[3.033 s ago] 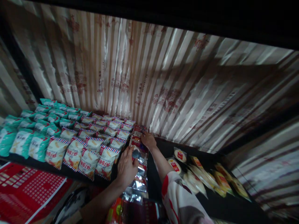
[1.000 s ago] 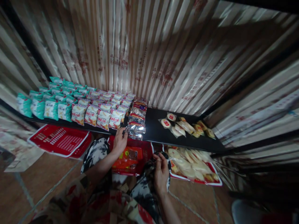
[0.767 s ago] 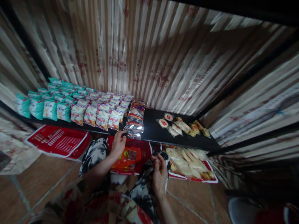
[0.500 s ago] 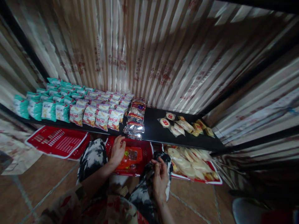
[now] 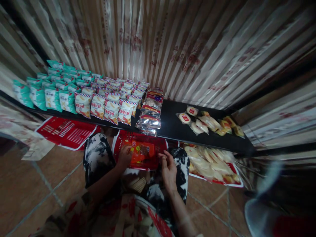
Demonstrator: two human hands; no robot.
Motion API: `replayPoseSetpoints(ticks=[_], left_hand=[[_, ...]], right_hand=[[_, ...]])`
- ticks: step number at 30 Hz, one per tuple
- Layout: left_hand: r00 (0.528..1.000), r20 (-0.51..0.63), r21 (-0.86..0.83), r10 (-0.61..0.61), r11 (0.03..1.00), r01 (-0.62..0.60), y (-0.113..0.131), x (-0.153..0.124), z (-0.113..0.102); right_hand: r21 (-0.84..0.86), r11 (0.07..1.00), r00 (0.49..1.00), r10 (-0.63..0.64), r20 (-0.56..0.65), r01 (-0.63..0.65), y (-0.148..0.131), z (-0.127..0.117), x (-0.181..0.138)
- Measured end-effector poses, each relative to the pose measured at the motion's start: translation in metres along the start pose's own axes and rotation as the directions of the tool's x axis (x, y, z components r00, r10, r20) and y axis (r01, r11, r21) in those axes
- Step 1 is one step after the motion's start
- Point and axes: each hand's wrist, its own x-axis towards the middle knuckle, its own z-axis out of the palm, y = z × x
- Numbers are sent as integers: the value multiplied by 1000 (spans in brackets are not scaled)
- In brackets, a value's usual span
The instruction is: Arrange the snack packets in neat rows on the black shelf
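My left hand (image 5: 124,155) reaches into a red basket (image 5: 161,145) on the floor in front of my knees, its fingers curled on an orange snack packet (image 5: 140,152) lying inside. My right hand (image 5: 168,168) rests at the basket's right edge with the fingers loosely bent and nothing visible in them. Just beyond the basket, a black shelf (image 5: 170,126) carries a row of red-and-silver packets (image 5: 151,110) stacked from front to back.
White-and-red snack bags (image 5: 108,102) and teal bags (image 5: 49,90) fill the shelf's left part. Several round pastry packs (image 5: 209,121) lie at its right. A red tray of pale pastries (image 5: 212,163) and an upturned red basket (image 5: 65,131) sit on the tiled floor.
My hands have left the stacked packets on the shelf and come down. The left hand has gone into the red basket onto the orange packet; the right has moved beside it.
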Motion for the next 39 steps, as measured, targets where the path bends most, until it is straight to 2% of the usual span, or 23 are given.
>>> replayPoseSetpoints(ticks=[3, 7, 10, 14, 16, 21, 27, 34, 39], left_hand=[[1000, -13, -11, -12, 1000, 11, -1, 2, 0], [999, -51, -57, -3, 998, 0, 3, 7, 5], [990, -139, -92, 8, 996, -21, 9, 10, 8], [936, -325, -109, 134, 978, -178, 25, 13, 4], [918, -348, -110, 191, 964, -242, 39, 17, -1], [940, -296, -221, 170, 945, -240, 79, 45, -7], [961, -212, -261, 179, 937, -232, 121, 82, -3], [983, -123, -280, 139, 945, -168, 144, 113, 4], [996, -28, -321, 83, 943, -87, 160, 123, 9]], right_hand=[[-15, 1000, 995, 7, 100, -5, 9, 12, 10], [-10, 1000, 989, -5, 145, 7, 6, 22, 22], [-18, 1000, 988, -11, 157, 14, -2, 24, 30], [18, 1000, 992, -25, 123, 23, -9, 17, 41], [70, 997, 993, -18, 120, 9, -10, 13, 47], [183, 983, 995, 12, 104, -31, -24, 6, 67], [282, 958, 995, -74, 63, 54, -46, 13, 114], [359, 932, 993, -81, 89, 44, -42, 40, 184], [330, 941, 993, -99, 71, 70, -41, 63, 224]])
